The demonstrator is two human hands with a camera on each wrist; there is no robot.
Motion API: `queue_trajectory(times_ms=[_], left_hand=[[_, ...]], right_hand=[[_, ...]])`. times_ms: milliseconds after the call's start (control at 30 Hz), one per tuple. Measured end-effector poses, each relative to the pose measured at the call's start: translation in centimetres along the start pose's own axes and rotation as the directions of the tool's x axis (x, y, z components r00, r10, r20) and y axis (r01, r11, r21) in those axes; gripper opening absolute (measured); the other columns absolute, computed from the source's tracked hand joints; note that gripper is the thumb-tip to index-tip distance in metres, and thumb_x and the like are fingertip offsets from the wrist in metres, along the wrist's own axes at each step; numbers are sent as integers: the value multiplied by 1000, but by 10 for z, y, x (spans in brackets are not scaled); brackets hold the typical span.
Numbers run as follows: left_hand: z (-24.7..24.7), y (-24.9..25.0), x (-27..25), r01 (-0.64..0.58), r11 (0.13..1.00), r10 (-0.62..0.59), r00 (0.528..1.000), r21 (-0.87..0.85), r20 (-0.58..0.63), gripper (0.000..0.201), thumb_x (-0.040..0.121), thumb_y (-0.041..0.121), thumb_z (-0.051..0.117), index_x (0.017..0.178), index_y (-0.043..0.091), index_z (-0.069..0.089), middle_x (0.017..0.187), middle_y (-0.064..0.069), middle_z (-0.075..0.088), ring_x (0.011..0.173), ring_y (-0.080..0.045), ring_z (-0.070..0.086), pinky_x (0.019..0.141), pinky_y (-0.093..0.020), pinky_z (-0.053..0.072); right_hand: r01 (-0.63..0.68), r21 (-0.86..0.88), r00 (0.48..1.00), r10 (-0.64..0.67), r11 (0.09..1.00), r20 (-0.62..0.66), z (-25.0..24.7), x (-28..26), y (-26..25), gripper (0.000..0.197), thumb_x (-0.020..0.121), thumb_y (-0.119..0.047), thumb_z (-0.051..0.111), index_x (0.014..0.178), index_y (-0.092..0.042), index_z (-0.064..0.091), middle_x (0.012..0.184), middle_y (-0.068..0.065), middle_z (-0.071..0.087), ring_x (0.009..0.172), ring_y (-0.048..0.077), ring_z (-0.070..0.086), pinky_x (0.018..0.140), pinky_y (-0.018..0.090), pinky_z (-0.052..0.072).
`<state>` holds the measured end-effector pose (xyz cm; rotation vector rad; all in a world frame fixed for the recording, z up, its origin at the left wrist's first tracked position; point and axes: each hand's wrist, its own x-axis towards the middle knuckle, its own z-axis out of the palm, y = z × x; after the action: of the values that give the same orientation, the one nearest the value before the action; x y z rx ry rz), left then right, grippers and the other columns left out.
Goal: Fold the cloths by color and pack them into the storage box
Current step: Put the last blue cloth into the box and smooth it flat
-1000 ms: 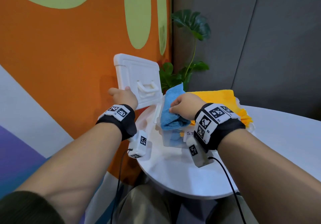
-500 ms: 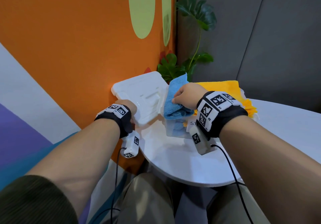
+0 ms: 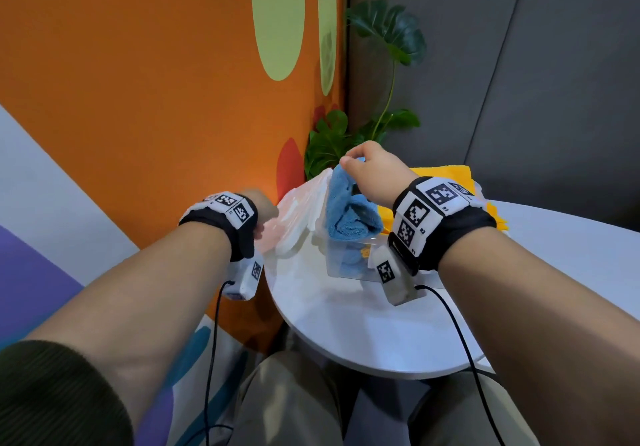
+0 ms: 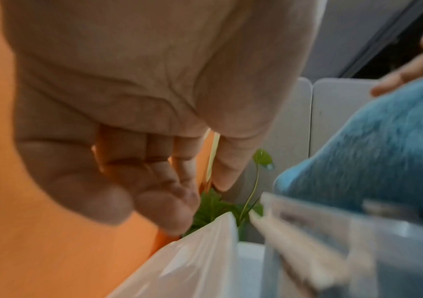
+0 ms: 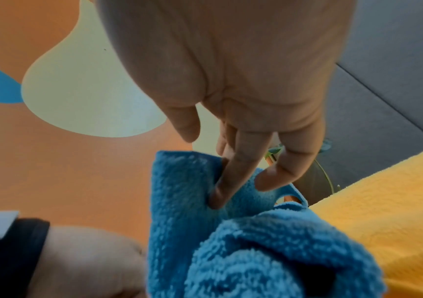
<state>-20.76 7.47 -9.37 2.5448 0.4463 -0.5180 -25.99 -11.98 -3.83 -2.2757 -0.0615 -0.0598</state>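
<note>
Overhead, the right hand (image 3: 375,172) pinches the soft, limp blue cloth (image 3: 348,211) by its top edge above the storage box (image 3: 346,258) on the tabletop (image 3: 363,324); yellow cloths (image 3: 446,173) lie just behind. Leftward, the left hand (image 4: 134,141) hangs loosely curled, holding nothing, above the white lid (image 4: 192,260). Rightward, fingers (image 5: 233,177) nip the plush folds; gripping a hem suits it best.

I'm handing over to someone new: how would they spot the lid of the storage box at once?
Start at the round white table against the orange wall. On its left edge, beside the clear storage box, lies the lid, by the left hand. It is the only flat white plastic panel; its neighbours are a blue cloth and a yellow cloth.
</note>
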Motion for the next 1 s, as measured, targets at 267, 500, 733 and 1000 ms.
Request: queue_trajectory(times_ms=[267,500,733,1000], left_hand=[[-7,41,-14,-250,951,259,966,-181,24,44,100,42,37,131,14,52,125,-5,58,101,-25,59,76,-39,51],[28,21,-1,-60,967,110,975,-246,194,64,96,57,34,145,16,35,108,-9,62,81,-32,66,80,-43,51],[43,10,-5,-65,995,80,972,-74,223,57,99,52,31,140,13,40,118,-7,66,102,-21,65,57,-26,39],[42,8,-10,-53,988,95,949,-145,300,64,98,59,27,135,11,48,121,-8,64,98,-19,64,62,-25,44]], right_hand=[[-99,209,986,68,973,154,1,-3,1,25,101,-19,35,124,-12,43,112,7,66,97,23,68,41,13,39],[-97,-210,995,94,973,-27,-6,1,12,18,94,-20,46,109,-14,53,101,6,59,92,24,58,68,30,44],[-142,-614,951,279,777,133,-1,-4,15,46,99,-42,40,65,-11,37,66,3,40,56,13,37,50,22,27],[-193,-517,941,306,834,142,-1,1,17,35,101,-28,38,71,-11,42,72,3,44,66,17,46,55,22,36]])
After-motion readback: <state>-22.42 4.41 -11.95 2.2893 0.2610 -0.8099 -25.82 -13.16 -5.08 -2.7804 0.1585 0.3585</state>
